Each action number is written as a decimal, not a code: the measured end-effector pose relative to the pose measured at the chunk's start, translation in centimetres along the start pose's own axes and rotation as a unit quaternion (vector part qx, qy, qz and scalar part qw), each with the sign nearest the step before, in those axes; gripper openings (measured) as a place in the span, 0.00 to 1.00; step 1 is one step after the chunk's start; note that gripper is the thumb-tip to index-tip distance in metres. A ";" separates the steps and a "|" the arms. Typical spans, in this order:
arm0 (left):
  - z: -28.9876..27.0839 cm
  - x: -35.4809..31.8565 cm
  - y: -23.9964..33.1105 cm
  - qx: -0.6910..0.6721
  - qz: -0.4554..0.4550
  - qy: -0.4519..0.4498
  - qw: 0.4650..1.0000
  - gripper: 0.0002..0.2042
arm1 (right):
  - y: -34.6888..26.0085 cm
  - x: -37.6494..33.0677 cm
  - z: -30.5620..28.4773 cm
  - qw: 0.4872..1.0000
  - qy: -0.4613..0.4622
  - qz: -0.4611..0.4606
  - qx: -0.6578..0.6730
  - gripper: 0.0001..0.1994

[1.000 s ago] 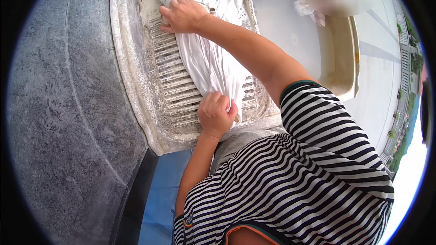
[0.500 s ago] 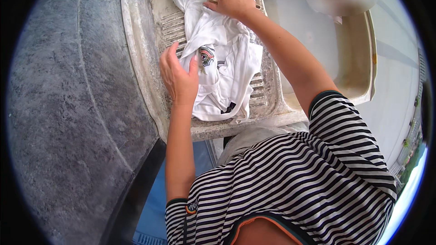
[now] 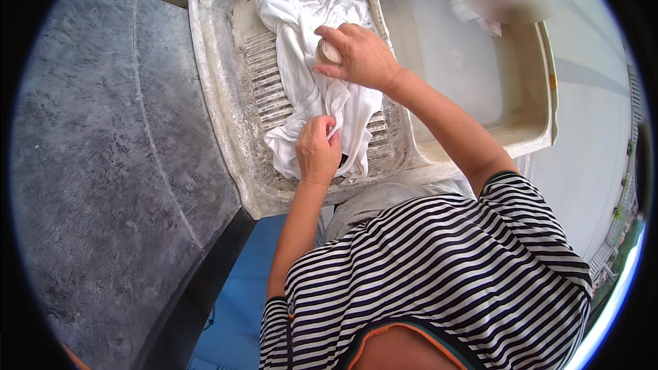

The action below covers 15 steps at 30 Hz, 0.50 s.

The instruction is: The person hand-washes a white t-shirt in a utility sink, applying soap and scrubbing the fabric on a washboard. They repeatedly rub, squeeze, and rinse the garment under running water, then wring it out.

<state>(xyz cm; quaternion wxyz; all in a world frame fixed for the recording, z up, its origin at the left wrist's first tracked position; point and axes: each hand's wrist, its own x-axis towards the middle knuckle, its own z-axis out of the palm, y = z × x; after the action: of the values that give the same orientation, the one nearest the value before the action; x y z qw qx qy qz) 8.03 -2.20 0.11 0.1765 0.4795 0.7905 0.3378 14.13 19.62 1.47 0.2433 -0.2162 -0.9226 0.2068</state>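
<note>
A wet white shirt lies bunched along the ribbed washboard of a worn stone-coloured laundry sink. My left hand is closed on a fold near the shirt's lower end, which bulges on both sides of it. Over the shirt's middle, my right hand grips a pale, rounded scrub brush. The brush's underside is hidden, so I cannot tell whether it touches the cloth. A small dark patch of the shirt shows beside my left hand.
Cloudy water stands in the basin to the right of the washboard. White and pinkish cloth hangs at its far rim, partly blurred. A grey stone-look counter adjoins the sink on the left.
My left hand has moved right and nearer, and has closed on the shirt. My right hand has come nearer with the brush. The shirt's printed emblem is now out of sight.
</note>
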 end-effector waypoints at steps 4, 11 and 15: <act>0.8 -3.3 -0.2 -0.026 0.095 0.025 0.995 0.07 | -2.8 -4.7 2.6 0.990 -0.040 -0.132 0.016 0.28; 1.0 -1.5 0.0 -0.065 0.060 -0.046 0.995 0.06 | 2.4 11.0 8.6 0.975 -0.154 0.040 -0.154 0.28; 0.3 -3.3 -0.4 -0.073 0.085 0.026 0.993 0.05 | -2.2 4.5 4.6 0.983 -0.163 -0.057 -0.056 0.28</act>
<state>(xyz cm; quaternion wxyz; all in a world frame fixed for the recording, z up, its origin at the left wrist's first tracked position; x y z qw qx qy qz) 9.53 -5.10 -0.51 0.1605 0.5218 0.7246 0.4206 7.44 18.82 0.45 0.0883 -0.1398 -0.9709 0.1732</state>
